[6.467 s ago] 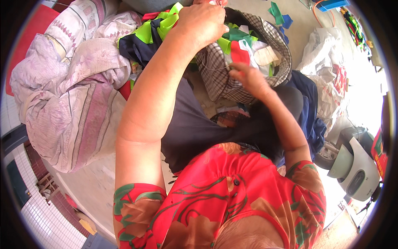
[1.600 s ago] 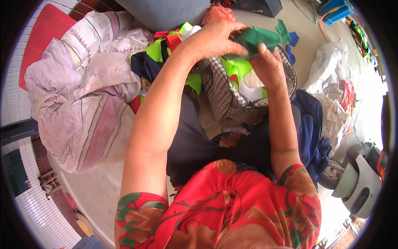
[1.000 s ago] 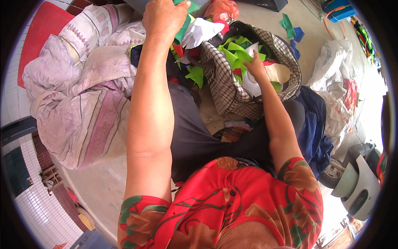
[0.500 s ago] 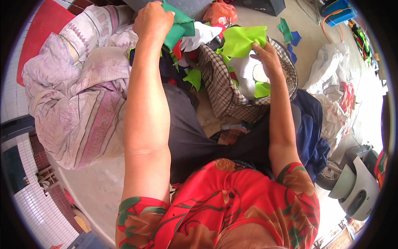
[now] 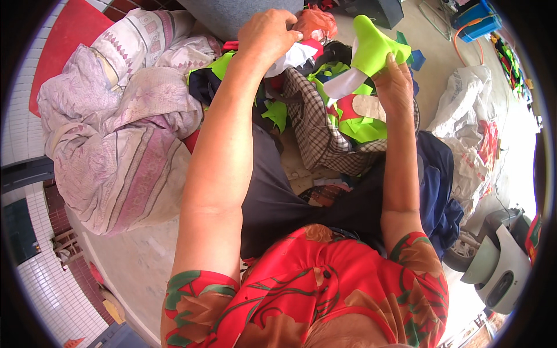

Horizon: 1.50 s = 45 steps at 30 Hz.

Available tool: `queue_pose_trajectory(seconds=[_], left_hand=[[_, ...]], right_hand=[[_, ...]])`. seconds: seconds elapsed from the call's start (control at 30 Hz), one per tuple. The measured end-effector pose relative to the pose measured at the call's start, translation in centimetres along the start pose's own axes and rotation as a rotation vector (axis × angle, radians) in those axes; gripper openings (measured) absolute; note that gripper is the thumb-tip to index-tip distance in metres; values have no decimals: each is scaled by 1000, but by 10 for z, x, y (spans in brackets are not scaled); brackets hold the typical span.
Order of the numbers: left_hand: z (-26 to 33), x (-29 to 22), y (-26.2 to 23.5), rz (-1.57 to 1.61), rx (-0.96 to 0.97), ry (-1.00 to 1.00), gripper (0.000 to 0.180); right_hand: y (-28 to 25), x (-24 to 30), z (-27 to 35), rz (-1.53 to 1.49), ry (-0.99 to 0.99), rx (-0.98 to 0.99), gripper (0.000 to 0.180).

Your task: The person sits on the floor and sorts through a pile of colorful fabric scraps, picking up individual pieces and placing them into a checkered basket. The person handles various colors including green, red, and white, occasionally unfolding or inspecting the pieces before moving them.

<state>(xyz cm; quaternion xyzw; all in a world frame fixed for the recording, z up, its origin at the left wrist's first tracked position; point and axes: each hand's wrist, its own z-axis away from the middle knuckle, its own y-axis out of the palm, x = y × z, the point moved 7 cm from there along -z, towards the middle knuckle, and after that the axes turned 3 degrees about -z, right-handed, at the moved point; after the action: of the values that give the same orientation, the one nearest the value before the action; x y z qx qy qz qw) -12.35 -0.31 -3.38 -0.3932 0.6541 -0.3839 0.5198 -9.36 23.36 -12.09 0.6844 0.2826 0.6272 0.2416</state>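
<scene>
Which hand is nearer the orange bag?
Left. The left hand is just left of the orange bag; the right hand, holding lime cloth, is farther off, to its lower right in view.

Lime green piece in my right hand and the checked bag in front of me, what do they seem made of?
The lime green piece: probably matte synthetic cloth, curving softly, no weave discernible. The checked bag: likely dull woven fabric, its wall creased and sagging, though a plastic coating is possible.

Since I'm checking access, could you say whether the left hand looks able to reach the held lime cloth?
Probably yes: the left hand looks empty, and the lime cloth has its upper end free.
</scene>
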Motion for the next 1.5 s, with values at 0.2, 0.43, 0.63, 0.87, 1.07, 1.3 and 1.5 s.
queue_pose_trajectory(seconds=[0.2,0.43,0.63,0.87,1.07,1.3,1.5], left_hand=[[-15,21,68,-233,285,46,21],[-10,82,138,-333,696,-58,51],[-30,94,123,-344,808,-258,59],[-33,103,32,-195,143,-279,65],[11,-48,26,426,350,326,62],[10,-38,56,685,677,96,48],[10,-33,30,1007,705,105,32]], right_hand=[[0,18,1,-98,-67,-12,33],[0,36,6,-114,-79,4,34],[-10,48,6,-160,-104,3,32],[-14,36,-1,-347,-55,-12,32],[22,19,12,-739,145,246,38],[27,7,19,-660,177,202,38],[3,10,0,-261,106,13,30]])
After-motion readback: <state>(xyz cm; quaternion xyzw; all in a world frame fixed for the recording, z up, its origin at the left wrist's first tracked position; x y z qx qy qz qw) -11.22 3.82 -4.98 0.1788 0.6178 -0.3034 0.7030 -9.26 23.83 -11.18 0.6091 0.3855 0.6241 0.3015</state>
